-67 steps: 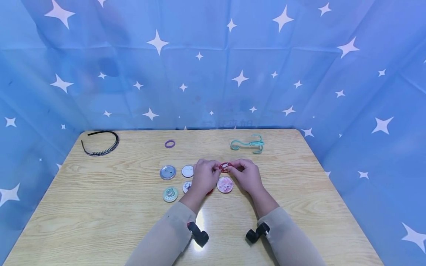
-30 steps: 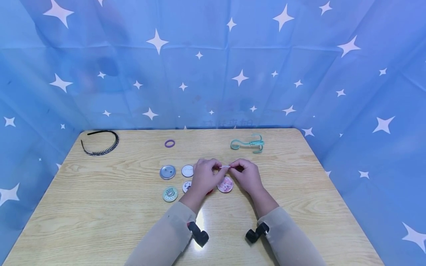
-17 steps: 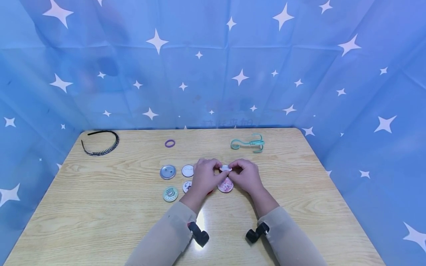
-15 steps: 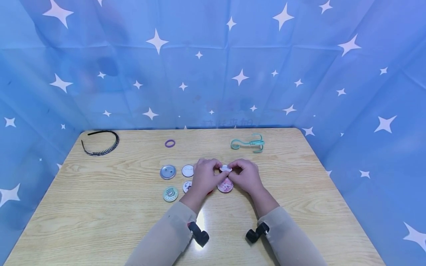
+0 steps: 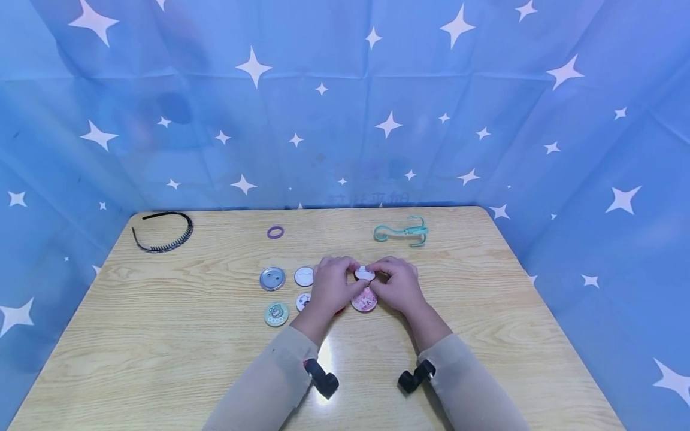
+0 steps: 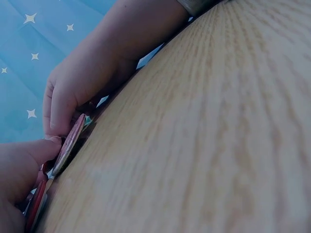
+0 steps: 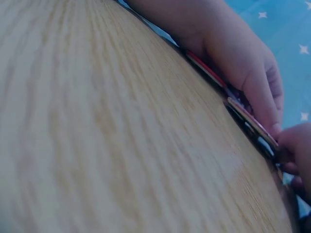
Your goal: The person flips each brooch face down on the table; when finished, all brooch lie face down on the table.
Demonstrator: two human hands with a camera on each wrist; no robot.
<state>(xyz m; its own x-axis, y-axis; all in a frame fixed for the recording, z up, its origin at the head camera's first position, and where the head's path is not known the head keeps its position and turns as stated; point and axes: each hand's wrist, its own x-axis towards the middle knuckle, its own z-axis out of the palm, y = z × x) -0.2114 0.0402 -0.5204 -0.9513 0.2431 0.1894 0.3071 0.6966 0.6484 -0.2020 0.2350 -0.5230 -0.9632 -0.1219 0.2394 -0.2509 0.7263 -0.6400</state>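
In the head view, my left hand [image 5: 335, 286] and right hand [image 5: 398, 285] pinch a small round button badge [image 5: 364, 273] from both sides, its white back facing up. Just in front of it lies a pink-patterned button badge [image 5: 364, 300], overlapped by the fingertips. A red badge [image 5: 339, 310] is mostly hidden under my left wrist. In the left wrist view, the pink badge [image 6: 70, 145] shows nearly edge-on beside the fingertips. The right wrist view has my left hand [image 7: 243, 63] beyond the badges and my right hand [image 7: 299, 150] at the frame's edge.
Left of the hands lie a silver-backed badge [image 5: 272, 279], a white-backed badge [image 5: 303, 276], a white badge with a dark figure [image 5: 302, 301] and a green badge [image 5: 276, 314]. Farther back are a black headband [image 5: 171, 244], a purple ring [image 5: 275, 232] and a turquoise hook [image 5: 404, 232].
The held badge showed its red face at first, then stood edge-on, and now lies with its white back up. Both hands have stayed nearly in place; only fingers shifted.
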